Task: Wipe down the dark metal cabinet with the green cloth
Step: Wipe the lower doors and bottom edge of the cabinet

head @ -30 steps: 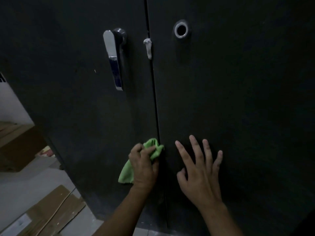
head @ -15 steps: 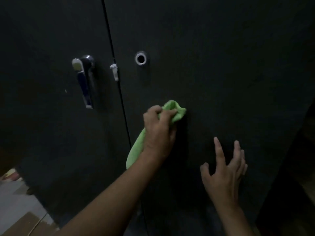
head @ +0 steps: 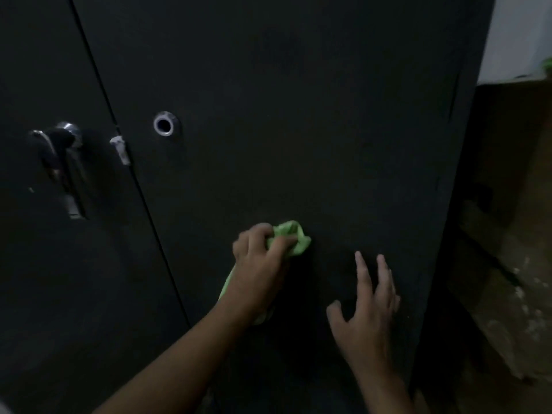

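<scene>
The dark metal cabinet [head: 298, 100] fills the view, with two doors split by a slanted seam. My left hand [head: 260, 273] grips the bunched green cloth [head: 291, 237] and presses it against the right door, in its lower middle. A tail of the cloth hangs below that hand. My right hand [head: 369, 315] rests flat on the same door to the right of the cloth, fingers spread and pointing up.
A chrome lever handle [head: 59, 162] sits on the left door, with a small latch [head: 121, 149] on the seam and a round lock hole [head: 163, 124] on the right door. Past the cabinet's right edge are a pale wall [head: 516, 31] and dim brown surfaces [head: 513, 264].
My left hand has carried the cloth from the door seam rightward onto the right door. The view has swung right, so the handle now sits at the left. My right hand stays flat on the door.
</scene>
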`<state>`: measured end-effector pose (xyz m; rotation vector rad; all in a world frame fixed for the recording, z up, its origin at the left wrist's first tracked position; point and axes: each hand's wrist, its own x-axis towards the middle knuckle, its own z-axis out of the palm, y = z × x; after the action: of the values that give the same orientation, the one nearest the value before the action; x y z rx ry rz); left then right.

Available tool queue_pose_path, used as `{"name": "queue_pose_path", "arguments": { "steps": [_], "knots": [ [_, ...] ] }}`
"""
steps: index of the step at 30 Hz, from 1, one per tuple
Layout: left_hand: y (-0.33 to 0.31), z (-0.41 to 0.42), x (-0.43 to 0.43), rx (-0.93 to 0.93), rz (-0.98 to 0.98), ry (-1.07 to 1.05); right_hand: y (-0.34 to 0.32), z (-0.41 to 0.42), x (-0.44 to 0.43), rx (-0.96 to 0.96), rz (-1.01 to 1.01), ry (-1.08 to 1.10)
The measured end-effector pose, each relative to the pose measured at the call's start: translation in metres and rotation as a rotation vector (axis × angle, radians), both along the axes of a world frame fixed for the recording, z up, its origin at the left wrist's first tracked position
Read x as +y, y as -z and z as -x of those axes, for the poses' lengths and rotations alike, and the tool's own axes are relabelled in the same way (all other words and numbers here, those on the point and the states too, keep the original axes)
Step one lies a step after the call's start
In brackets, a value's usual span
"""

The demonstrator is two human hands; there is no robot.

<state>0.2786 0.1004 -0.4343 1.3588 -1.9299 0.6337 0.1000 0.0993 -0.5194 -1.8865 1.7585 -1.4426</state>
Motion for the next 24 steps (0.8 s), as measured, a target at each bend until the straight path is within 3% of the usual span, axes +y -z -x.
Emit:
{"name": "queue_pose_path", "arguments": {
  "steps": [2,4,9,13,16,18,21,24],
  "knots": [
    [-0.026,0.016,-0.007,0.043,0.061,0.057,-0.004,-0.004,0.003,0.002,0.055,-0.045],
    [-0.04,0.031,-0.015,-0.036,0.106,0.123,-0.007,-0.009,0.005,0.023,0.101,-0.108],
    [-0.03,0.065,-0.023,-0.102,0.04,0.208,-0.004,-0.006,0.002,-0.086,0.102,-0.169],
    [-0.007,0.09,-0.02,0.058,-0.182,0.26,0.01,-0.009,-0.006,0.024,0.019,-0.173],
    [0.006,0.089,-0.016,0.083,-0.384,0.378,0.023,-0.002,-0.016,-0.108,0.161,-0.104],
    [0.014,0.084,-0.013,0.074,-0.631,0.505,0.03,0.007,-0.023,-0.153,0.213,-0.002],
    [0.024,0.073,-0.008,-0.141,-0.703,0.5,0.04,0.016,-0.031,-0.154,0.249,0.168],
    [0.03,0.061,-0.01,-0.473,-0.436,0.42,0.056,0.016,-0.039,-0.199,0.299,0.322]
  ]
}}
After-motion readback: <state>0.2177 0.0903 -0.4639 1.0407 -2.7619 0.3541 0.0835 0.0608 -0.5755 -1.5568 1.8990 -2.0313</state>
